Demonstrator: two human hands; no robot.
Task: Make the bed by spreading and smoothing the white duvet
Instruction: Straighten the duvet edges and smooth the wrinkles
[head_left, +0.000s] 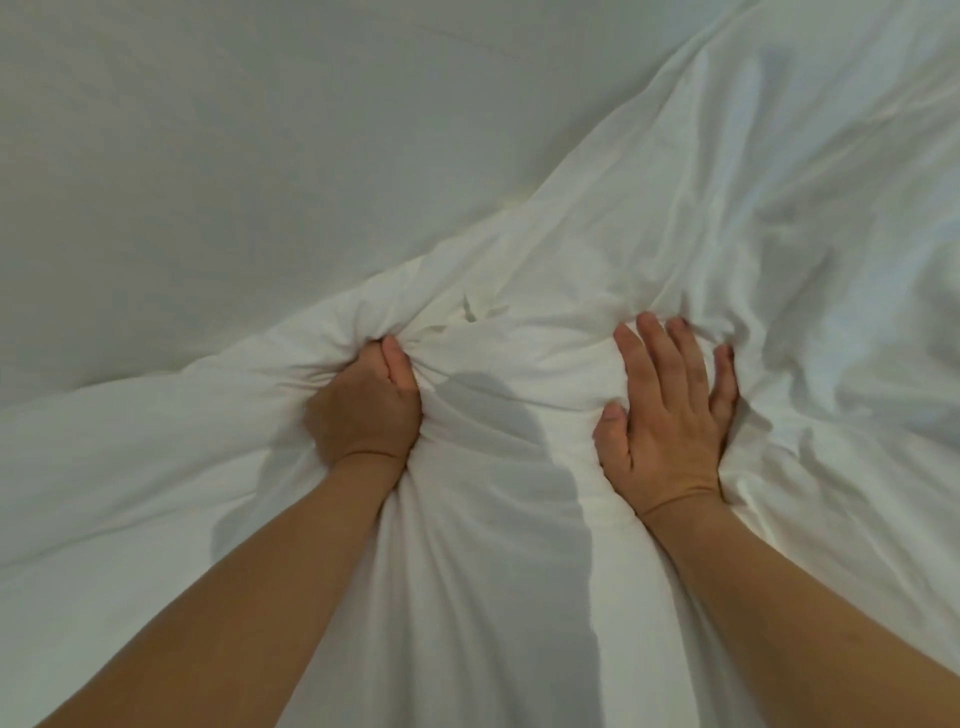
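The white duvet (727, 218) lies crumpled across the lower and right parts of the view, its edge running diagonally from lower left to upper right. My left hand (366, 402) is closed in a fist on a bunch of duvet fabric near that edge. My right hand (670, 410) rests on the duvet to the right, fingers spread and curled into the folds, thumb hooked around a ridge of cloth. Fabric bulges between the two hands.
The flat white bed sheet (234, 156) fills the upper left, beyond the duvet's edge. Both bare forearms reach in from the bottom of the view. Deep creases run through the duvet at right.
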